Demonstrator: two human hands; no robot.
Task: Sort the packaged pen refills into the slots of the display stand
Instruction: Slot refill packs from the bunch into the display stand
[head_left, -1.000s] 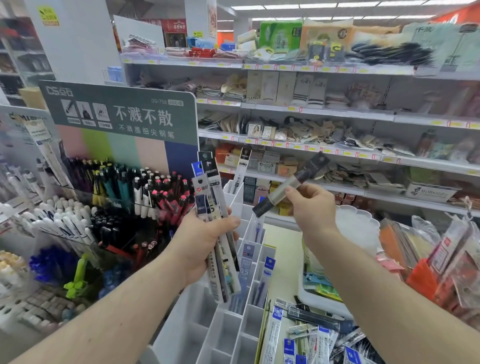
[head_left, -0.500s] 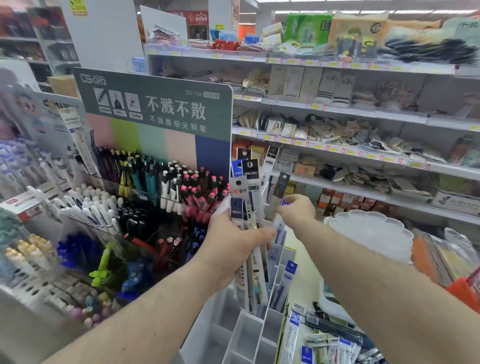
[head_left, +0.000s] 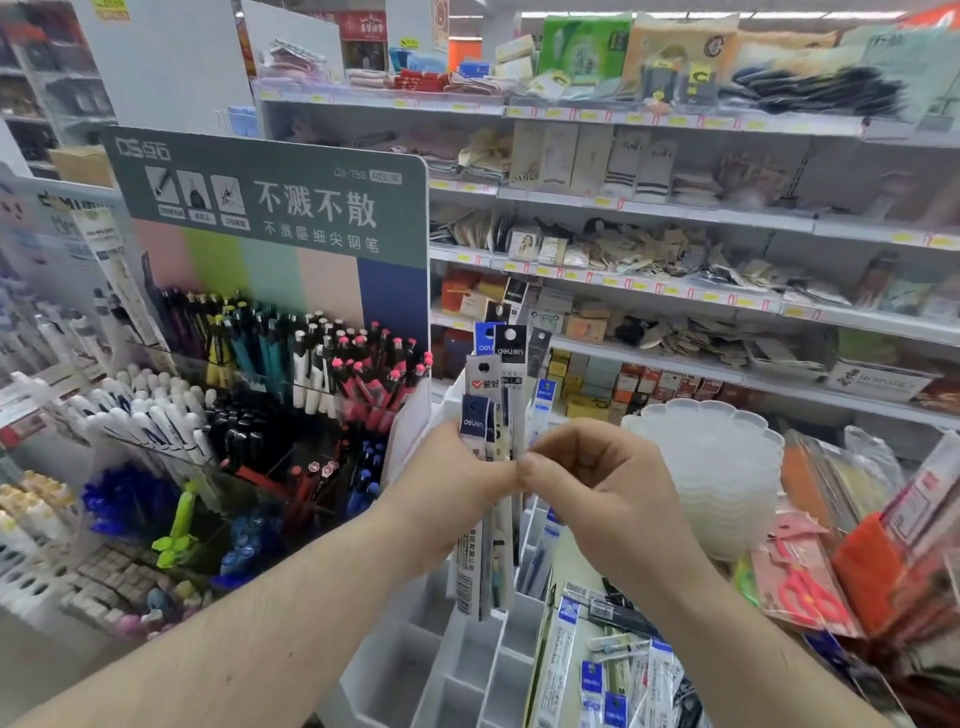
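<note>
Our left hand (head_left: 447, 499) grips a bunch of refill packs (head_left: 491, 415) upright — our right hand (head_left: 597, 483) pinches their edge, just above the display stand (head_left: 467, 665), whose near slots lie open.

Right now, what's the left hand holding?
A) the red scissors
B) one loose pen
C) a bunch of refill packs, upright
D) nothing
C: the left hand grips a bunch of refill packs standing upright above the white display stand, with the right hand pinching at the same bunch.
</note>
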